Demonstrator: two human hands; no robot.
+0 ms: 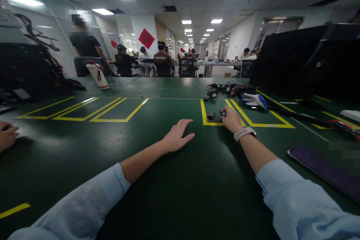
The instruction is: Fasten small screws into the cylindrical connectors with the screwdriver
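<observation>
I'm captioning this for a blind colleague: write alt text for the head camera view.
A person's right hand pinches a small object beside a metal part in a yellow-taped area on a green table; the left hand is open. Farther back lies a blue-and-white glove, and people sit beyond.

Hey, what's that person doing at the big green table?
The right hand seems to pinch a small dark piece at a yellow tape outline. A metal part lies inside that outline, beside the fingers. The left hand is open, holding nothing. A blue-and-white glove lies farther back.
</observation>
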